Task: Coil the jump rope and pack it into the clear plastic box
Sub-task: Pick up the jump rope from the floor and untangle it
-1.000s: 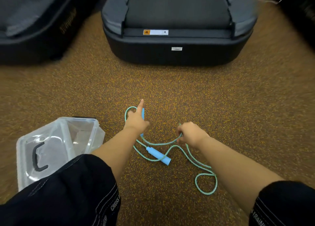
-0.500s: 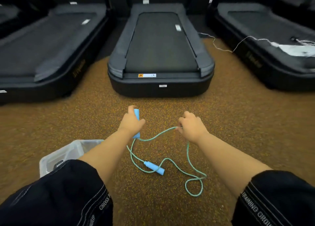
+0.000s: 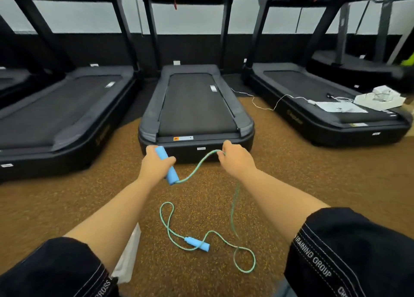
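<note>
My left hand (image 3: 155, 162) is closed around one blue handle (image 3: 168, 167) of the jump rope, held up in the air. My right hand (image 3: 235, 156) pinches the green cord (image 3: 197, 167) a short way along from that handle. From my right hand the cord drops to the floor, where it lies in loose loops (image 3: 244, 261). The second blue handle (image 3: 198, 244) rests on the floor between my arms. Only a sliver of the clear plastic box (image 3: 128, 258) shows under my left forearm; the rest is hidden by my arm and sleeve.
Three black treadmills stand ahead; the middle one (image 3: 195, 126) is just beyond my hands. A white cable (image 3: 264, 105) runs over the speckled brown floor to the right treadmill, which carries papers and a white box (image 3: 378, 99).
Both hands have lifted with the rope, the left raising its handle off the floor. The camera has tilted up, so the box has slid almost out of sight under my left arm.
</note>
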`<state>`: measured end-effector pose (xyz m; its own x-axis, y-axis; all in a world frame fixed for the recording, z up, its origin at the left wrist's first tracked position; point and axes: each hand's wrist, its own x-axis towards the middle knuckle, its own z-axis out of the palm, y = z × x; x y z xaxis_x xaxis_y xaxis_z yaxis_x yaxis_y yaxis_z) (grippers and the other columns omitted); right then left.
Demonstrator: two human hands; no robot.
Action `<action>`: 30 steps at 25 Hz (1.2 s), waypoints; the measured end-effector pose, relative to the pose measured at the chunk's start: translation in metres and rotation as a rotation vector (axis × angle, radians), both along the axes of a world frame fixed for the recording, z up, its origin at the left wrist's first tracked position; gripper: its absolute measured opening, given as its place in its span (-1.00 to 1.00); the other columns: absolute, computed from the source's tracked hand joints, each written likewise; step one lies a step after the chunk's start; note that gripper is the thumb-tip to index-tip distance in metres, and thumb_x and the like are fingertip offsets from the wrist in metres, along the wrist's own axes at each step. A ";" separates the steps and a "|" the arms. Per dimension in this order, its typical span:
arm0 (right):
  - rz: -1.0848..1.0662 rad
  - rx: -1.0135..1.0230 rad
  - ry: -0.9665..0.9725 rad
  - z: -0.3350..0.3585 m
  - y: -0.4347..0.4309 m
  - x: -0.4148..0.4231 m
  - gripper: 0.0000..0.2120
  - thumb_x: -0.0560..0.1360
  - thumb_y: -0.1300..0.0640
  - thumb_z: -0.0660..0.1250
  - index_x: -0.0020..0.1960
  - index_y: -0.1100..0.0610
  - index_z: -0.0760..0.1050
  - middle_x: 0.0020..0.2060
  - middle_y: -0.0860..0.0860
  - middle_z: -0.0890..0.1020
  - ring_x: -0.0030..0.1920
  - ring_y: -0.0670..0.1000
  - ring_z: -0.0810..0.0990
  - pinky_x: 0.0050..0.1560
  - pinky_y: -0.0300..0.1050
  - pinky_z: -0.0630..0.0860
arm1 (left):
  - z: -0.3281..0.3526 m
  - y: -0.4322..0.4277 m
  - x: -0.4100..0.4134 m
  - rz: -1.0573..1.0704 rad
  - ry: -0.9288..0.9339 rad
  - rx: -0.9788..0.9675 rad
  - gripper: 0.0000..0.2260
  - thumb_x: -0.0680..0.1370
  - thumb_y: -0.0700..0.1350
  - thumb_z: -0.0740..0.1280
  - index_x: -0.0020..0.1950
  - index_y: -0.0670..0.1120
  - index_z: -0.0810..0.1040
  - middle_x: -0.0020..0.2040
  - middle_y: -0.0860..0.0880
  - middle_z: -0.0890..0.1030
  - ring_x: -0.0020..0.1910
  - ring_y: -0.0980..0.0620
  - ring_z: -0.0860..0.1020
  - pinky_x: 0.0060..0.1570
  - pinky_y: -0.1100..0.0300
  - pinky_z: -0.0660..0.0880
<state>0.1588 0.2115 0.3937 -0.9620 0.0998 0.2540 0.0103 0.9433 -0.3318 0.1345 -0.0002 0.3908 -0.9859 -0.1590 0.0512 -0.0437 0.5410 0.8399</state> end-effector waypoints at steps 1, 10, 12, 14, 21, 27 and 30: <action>-0.009 -0.038 0.038 0.017 -0.003 0.008 -0.73 0.60 0.03 0.14 0.09 0.24 0.37 0.01 0.25 0.61 0.04 0.29 0.57 -0.11 0.04 0.44 | 0.013 -0.004 0.009 0.009 0.032 0.047 -0.49 0.44 -0.14 0.41 0.30 -0.20 0.29 0.17 -0.22 0.48 0.07 -0.18 0.49 0.05 0.02 0.51; -0.002 0.026 0.293 0.147 -0.013 0.020 -0.54 0.52 -0.24 0.18 -0.34 0.11 0.33 -0.25 0.08 0.51 -0.21 0.11 0.46 -0.24 -0.09 0.32 | 0.104 -0.029 0.039 -0.128 0.310 0.308 -0.72 0.30 -0.05 0.51 -0.28 0.11 0.39 -0.15 -0.10 0.54 -0.17 -0.16 0.66 -0.06 -0.14 0.61; 0.003 0.050 0.340 0.169 -0.016 0.017 -0.52 0.51 -0.27 0.19 -0.39 0.06 0.27 -0.27 0.07 0.50 -0.21 0.11 0.48 -0.26 -0.09 0.30 | 0.118 -0.030 0.039 -0.149 0.384 0.172 -0.75 0.28 0.10 0.51 -0.35 0.08 0.46 -0.18 -0.12 0.59 -0.13 -0.12 0.65 -0.07 -0.09 0.61; 0.029 0.087 0.379 0.190 -0.021 0.015 -0.54 0.52 -0.24 0.19 -0.37 0.08 0.28 -0.24 0.11 0.53 -0.16 0.15 0.53 -0.25 -0.09 0.31 | 0.128 -0.028 0.037 -0.148 0.427 0.025 -0.73 0.33 0.18 0.47 -0.29 0.00 0.54 -0.19 -0.04 0.62 -0.12 0.00 0.58 -0.11 0.02 0.55; 0.177 0.269 0.477 0.241 -0.057 0.009 -0.62 0.53 -0.22 0.18 -0.22 0.09 0.37 -0.27 0.03 0.49 -0.22 0.09 0.44 -0.24 -0.10 0.29 | 0.145 -0.006 0.025 -0.237 0.337 -0.073 -0.55 0.47 0.33 0.17 -0.16 -0.02 0.60 -0.25 0.04 0.67 -0.16 0.00 0.65 0.03 0.04 0.56; 0.331 0.386 0.424 0.241 -0.071 -0.001 -0.56 0.49 -0.26 0.22 -0.36 0.03 0.24 -0.42 -0.06 0.40 -0.30 0.06 0.43 -0.26 -0.11 0.28 | 0.146 0.016 0.008 -0.292 0.311 -0.034 -0.68 0.51 0.23 0.23 -0.04 0.00 0.56 -0.18 0.02 0.60 -0.10 0.00 0.55 -0.05 0.09 0.51; 0.351 0.393 0.407 0.240 -0.068 -0.003 -0.53 0.48 -0.28 0.23 -0.41 -0.01 0.16 -0.46 -0.10 0.35 -0.31 0.05 0.44 -0.29 -0.11 0.29 | 0.142 0.021 0.001 -0.312 0.298 0.084 -0.73 0.56 0.18 0.17 -0.20 0.08 0.52 -0.15 0.04 0.62 -0.07 0.01 0.58 0.04 0.01 0.52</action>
